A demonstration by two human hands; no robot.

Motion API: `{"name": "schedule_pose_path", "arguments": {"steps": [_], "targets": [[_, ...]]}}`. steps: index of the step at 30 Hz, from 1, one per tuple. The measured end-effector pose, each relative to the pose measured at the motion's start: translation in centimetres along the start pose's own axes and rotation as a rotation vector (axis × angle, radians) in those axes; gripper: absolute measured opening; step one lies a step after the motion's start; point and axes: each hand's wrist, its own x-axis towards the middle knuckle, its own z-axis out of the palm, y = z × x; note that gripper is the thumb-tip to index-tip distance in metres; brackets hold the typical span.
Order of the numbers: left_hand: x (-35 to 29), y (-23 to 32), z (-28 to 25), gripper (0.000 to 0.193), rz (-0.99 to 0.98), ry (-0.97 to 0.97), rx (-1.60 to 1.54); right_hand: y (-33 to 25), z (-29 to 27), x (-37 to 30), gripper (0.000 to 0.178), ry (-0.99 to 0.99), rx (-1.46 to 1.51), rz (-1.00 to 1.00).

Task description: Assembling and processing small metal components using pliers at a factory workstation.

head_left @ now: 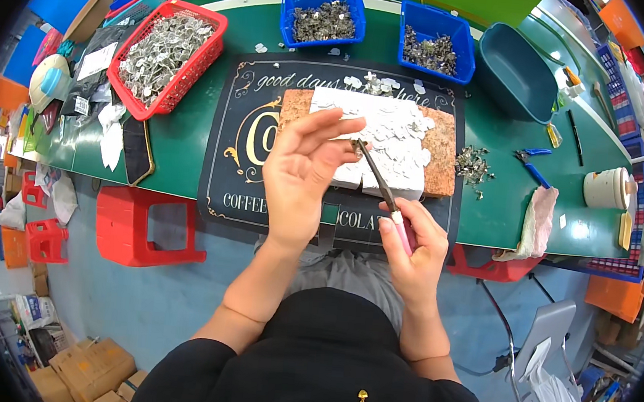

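My left hand [299, 172] is raised over the work mat, its thumb and forefinger pinched at the tips and the other fingers loosely bent. What sits in that pinch is too small to make out. In my right hand [419, 248] is a pair of dark tweezers [377, 177] with a pink grip, their tips meeting the left fingertips. Beneath both hands lies a white block [332, 101], its top strewn with small white pieces [399, 148]. Reddish-brown bricks [441, 154] show at either side of it, all on a black printed mat [236, 170].
A red basket [217, 42] heaped with small pale pieces stands at left. Two blue bins [320, 42] [462, 74] of small metal parts and a teal tub [516, 84] line the back. Loose parts [473, 167], blue-handled pliers [536, 175] and a cloth [538, 220] lie right.
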Motion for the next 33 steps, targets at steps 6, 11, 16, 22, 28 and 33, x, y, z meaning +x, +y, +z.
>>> {"name": "schedule_pose_path", "arguments": {"steps": [6,11,16,22,28,33], "targets": [[0.3,-0.9,-0.9,0.036,-0.353,-0.280,-0.322,-0.3,-0.1,0.1,0.017,-0.052,0.139,0.026],[0.0,-1.1,-0.9,0.034,-0.349,-0.301,-0.443,0.0,0.2,-0.5,0.018,-0.082,0.217,0.017],[0.3,-1.1,-0.8,0.032,-0.358,-0.353,-0.530,0.9,0.1,-1.1,0.023,-0.248,0.694,0.367],[0.1,-0.8,-0.6,0.031,-0.368,-0.315,-0.466,0.3,1.3,-1.2,0.021,-0.061,0.443,0.077],[-0.2,0.6,-0.3,0.020,-0.107,-0.102,0.116,0.3,0.6,-0.5,0.020,0.004,0.096,-0.109],[-0.3,0.6,-0.6,0.021,-0.054,-0.219,0.295,0.2,0.2,-0.6,0.021,-0.029,0.120,-0.059]]}}
